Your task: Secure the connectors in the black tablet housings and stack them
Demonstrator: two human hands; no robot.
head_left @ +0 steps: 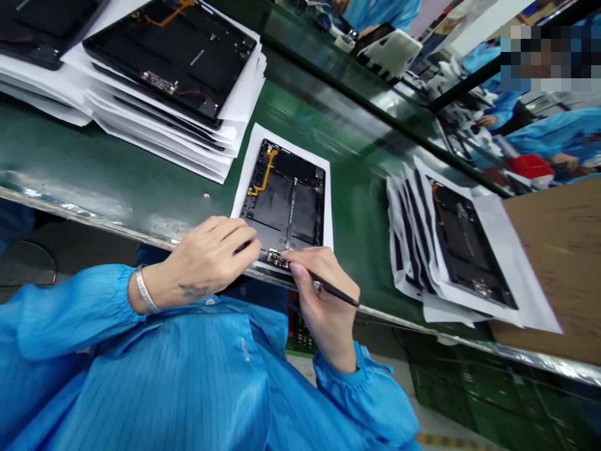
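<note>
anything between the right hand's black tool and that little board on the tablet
No separate object shows. The right hand holds the black tool at the small circuit board, its fingers hiding the tip. The left hand sits beside the board, not between.

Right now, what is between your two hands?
The head view shows a small circuit board between the left hand and the right hand, at the edge of a black tablet frame.

Green workbench (79, 147) | metal edge strip (530, 354) | green crates below (498, 398) | pale floor (439, 423) | blue-smocked co-workers beyond (558, 134)
</note>
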